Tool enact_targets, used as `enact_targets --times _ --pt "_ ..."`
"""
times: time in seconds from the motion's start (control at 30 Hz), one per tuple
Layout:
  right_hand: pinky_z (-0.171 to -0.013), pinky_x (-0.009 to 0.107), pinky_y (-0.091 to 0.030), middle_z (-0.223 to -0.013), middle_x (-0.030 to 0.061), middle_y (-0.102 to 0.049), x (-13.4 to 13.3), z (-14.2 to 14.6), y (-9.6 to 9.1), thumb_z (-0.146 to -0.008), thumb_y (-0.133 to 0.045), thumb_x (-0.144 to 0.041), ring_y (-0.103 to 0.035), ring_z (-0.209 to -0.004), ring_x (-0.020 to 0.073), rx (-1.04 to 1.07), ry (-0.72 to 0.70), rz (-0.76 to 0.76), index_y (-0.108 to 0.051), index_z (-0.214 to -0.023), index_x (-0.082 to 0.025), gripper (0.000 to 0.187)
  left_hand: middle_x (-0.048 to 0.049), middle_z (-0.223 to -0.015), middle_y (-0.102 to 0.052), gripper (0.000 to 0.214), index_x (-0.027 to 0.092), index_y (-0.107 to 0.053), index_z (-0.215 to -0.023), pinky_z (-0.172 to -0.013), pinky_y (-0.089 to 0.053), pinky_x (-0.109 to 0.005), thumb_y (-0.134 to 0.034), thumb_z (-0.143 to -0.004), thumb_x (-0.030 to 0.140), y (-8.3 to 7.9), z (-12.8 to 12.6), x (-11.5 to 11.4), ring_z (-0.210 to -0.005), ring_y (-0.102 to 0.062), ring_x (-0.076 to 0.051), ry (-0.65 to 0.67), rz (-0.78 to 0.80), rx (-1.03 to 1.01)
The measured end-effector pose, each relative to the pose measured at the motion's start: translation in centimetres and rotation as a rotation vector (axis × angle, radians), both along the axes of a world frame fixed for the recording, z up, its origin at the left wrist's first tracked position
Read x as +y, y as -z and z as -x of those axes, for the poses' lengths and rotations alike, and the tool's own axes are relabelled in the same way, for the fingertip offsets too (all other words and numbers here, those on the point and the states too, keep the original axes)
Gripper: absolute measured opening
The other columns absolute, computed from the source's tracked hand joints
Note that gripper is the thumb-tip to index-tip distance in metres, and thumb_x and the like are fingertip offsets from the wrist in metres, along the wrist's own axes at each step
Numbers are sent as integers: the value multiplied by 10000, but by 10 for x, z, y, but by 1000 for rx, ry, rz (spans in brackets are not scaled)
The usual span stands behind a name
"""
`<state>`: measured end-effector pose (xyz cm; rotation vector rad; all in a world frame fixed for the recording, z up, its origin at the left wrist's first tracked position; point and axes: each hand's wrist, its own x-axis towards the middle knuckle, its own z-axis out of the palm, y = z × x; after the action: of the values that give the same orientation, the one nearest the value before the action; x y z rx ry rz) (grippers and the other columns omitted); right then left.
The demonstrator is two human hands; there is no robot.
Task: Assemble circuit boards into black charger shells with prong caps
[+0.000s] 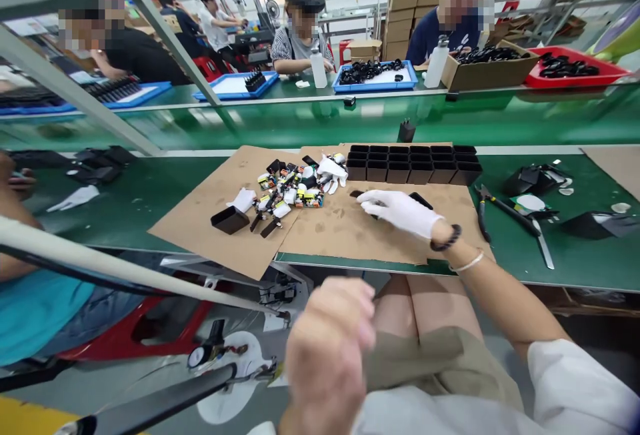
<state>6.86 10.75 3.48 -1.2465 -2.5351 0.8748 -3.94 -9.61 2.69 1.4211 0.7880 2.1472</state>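
Observation:
My left hand is bare and raised close to the camera, below the table edge. It is blurred; its fingers look curled in, and nothing shows in them. My right hand, in a white glove, is low over the cardboard sheet. Its fingers close around a black plastic piece, mostly hidden beneath them. Another flat black piece lies just behind that hand. Rows of black open boxes stand behind it. To the left is a pile of small circuit boards.
An open black case lies on its side near the pile, beside a white glove. Pliers and a metal blade lie right. A black plug adapter stands on the green conveyor. People work across from me.

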Motion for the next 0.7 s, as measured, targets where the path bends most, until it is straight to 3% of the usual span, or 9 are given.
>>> enact_targets --times 0.1,0.17,0.23,0.3,0.4,0.53,0.7 --pt "-879 368 -578 -1205 97 -704 -21 -50 -5 -999 -441 -499 -699 -1046 207 573 145 290 -518 -1375 -233 467 -19 -1059 -651 164 268 -613 -1094 -956 -509 -302 -621 -936 223 14 -7 48 -1050 -613 -154 -13 315 129" --pt "-865 433 -590 -1231 74 -693 -41 -87 -3 -991 -397 -558 -706 -1043 220 922 333 411 -485 -1371 -326 453 -78 -1245 -623 343 241 -565 -1214 -1085 -458 -403 -672 -889 229 33 -19 79 -1218 -580 -217 6 552 289" --pt "-837 445 -595 -1255 50 -682 -61 -121 4 -1019 -234 -578 -710 -1022 212 1048 527 392 -489 -1340 -416 441 -151 -1451 -515 635 218 -459 -1367 -1187 -361 -511 -759 -809 272 50 -33 107 -1401 -463 -309 45 685 408" --pt "-813 442 -597 -1274 51 -671 -78 -145 13 -1018 -140 -581 -708 -1022 217 1080 640 327 -509 -1312 -455 488 -190 -1546 -424 812 211 -362 -1453 -1223 -308 -546 -799 -775 304 62 -47 132 -1482 -375 -350 72 762 444" --pt "-868 476 -586 -1278 42 -659 -94 -160 26 -1000 -259 -567 -688 -1090 240 1185 703 248 -551 -1224 -459 384 -221 -1573 -396 903 195 -340 -1466 -1226 -302 -560 -850 -728 296 68 -62 158 -1503 -348 -377 70 807 445" --pt "-1028 483 -523 -1238 26 -637 -102 -153 29 -928 -510 -446 -652 -1193 248 1284 775 217 -542 -998 -377 104 -164 -1313 -652 603 177 -544 -1271 -1114 -450 -529 -826 -740 213 69 -63 168 -1295 -584 -346 122 752 430" --pt "-1018 499 -524 -1061 42 -661 -107 -135 28 -708 -754 -370 -665 -1156 302 1141 737 -75 -535 -947 -317 328 -116 -1303 -681 655 187 -621 -1214 -1120 -485 -428 -901 -625 250 47 -39 132 -1243 -641 -282 406 624 252"
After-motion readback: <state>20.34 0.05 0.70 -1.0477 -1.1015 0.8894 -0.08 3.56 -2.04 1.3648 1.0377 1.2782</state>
